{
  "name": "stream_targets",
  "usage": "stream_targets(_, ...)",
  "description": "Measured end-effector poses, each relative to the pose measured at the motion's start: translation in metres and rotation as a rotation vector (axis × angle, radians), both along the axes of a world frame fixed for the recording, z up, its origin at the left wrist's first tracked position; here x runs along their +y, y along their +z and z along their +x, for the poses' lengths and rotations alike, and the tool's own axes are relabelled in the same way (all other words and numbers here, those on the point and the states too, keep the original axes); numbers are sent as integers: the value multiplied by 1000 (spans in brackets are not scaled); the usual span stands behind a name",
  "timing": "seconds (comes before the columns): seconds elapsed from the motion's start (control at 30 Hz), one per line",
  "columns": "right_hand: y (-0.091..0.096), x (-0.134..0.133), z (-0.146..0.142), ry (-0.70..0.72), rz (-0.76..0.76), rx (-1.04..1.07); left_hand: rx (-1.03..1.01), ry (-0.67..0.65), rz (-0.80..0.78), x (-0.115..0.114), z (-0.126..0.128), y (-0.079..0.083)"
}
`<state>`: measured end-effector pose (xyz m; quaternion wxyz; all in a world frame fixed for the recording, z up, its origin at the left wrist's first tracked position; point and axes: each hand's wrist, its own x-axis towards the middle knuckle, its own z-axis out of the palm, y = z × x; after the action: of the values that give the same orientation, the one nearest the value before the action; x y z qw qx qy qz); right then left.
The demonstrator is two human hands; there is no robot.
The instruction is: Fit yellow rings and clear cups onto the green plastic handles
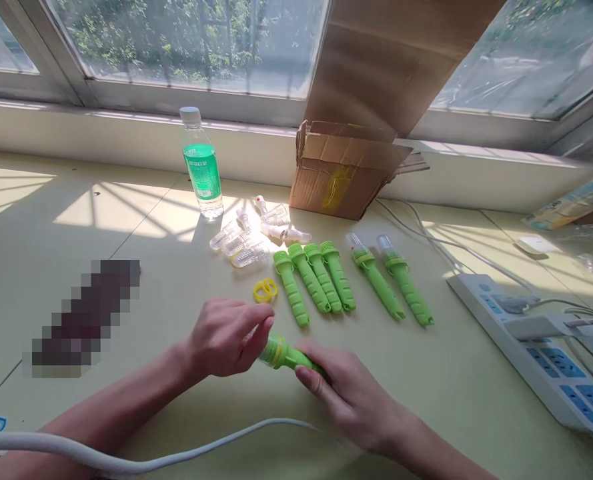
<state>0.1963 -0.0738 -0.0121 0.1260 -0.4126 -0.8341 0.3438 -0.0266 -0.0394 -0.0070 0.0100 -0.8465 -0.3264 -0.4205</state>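
Observation:
My right hand (349, 393) is wrapped round the green handle of a small flashlight (282, 353), held low over the table. At the flashlight's other end my left hand (231, 337) closes on its clear cap, which is mostly hidden by the fingers. Just beyond lie several green flashlight handles (316, 280) with bare threaded tops, side by side. To their right are two flashlights (406, 280) with clear caps on. Two yellow rings (265, 291) lie near my left hand. Behind them sit loose clear caps (250, 255) and white bulb pieces (286, 233).
A water bottle (203, 173) and an open cardboard box (341, 173) stand at the back near the window. At right lies a power strip (541, 360) with plugs and cords. A white cable (176, 460) crosses the front. A blurred dark object (86, 320) lies at left.

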Motion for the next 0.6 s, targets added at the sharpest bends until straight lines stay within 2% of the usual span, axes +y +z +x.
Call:
stream_targets(0.1, 6, 1, -3, 20, -100, 62, 57, -91, 137, 3, -4, 2)
stream_targets(0.17, 2, 4, -3, 34, -56, 58, 31, -77, 138, 4, -3, 1)
stream_targets(0.2, -1, 5, -1, 36, 17, 44, -7, -35, 82, 5, -2, -1)
stream_targets(0.27, -8, 10, 3, 3, 297, -1, -105, 80, -171, 5, 4, -1)
stream_targets(0.33, -15, 14, 9, -56, 683, -71, -181, 154, -578, 4, 10, 0)
stream_targets(0.37, -18, 16, 11, -56, 826, -117, -216, 162, -760, 4, 13, 2)
stream_targets(0.43, -21, 18, 13, -40, 987, -186, -263, 177, -967, 4, 16, 3)
stream_targets(0.5, -23, 17, 12, -18, 959, -199, -247, 233, -945, 3, 17, 2)
stream_targets(0.6, -23, 12, 8, 2, 735, -135, -138, 267, -678, 1, 15, -4)
